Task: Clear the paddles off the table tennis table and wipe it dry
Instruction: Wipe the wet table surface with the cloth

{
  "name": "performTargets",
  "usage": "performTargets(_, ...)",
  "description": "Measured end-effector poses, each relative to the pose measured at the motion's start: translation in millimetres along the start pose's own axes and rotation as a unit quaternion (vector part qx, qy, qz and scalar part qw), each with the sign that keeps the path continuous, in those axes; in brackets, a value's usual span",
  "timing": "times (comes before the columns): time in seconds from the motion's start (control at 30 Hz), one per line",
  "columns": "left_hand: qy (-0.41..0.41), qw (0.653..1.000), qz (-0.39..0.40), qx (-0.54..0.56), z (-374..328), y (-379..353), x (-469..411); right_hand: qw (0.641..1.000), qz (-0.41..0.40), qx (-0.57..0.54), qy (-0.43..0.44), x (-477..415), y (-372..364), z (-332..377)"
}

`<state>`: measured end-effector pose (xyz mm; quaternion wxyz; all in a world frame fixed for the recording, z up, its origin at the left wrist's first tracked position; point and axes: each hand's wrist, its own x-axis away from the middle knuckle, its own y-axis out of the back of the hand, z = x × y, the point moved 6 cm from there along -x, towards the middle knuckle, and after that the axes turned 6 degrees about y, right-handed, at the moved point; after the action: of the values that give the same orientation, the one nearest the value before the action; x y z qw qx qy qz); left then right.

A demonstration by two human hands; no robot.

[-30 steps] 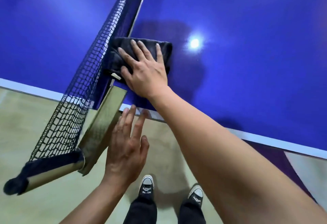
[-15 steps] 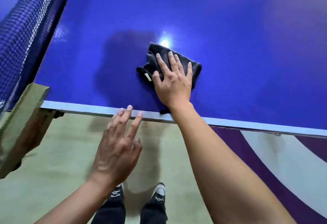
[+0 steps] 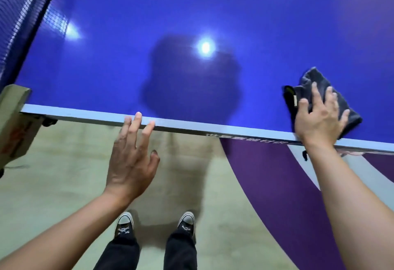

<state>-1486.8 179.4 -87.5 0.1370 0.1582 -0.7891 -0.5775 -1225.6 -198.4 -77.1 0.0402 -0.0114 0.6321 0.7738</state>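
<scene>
wipe | right hand (image 3: 319, 120) fingers (image 3: 316, 94) splayed, pressing cloth (image 3: 309, 78); net (image 3: 19, 13) now far to their left | left hand (image 3: 132, 163) fingers apart, empty | counter (image 3: 85, 113) wipe progressing

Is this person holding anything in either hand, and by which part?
Nothing is gripped. The right hand presses flat on top of the dark cloth near the table edge; the left hand is open and empty, fingertips at that edge.

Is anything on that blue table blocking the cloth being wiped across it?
Nothing visible does. The right hand presses the folded dark grey cloth onto the glossy blue table near its white edge; its surface in view lies bare. Only the dark mesh net stands far left.
</scene>
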Motion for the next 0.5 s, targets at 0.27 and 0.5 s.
performTargets(0.27, -0.079, 0.993, 0.082, 0.016, 30, 20, 1, 0.999, -0.038, -0.019, 0.032, 60, -15, 91)
performTargets(0.5, 0.035, 0.999, 0.034, 0.000, 158, 67, -4, 0.990, -0.016, -0.029, 0.139, 142, -55, 287)
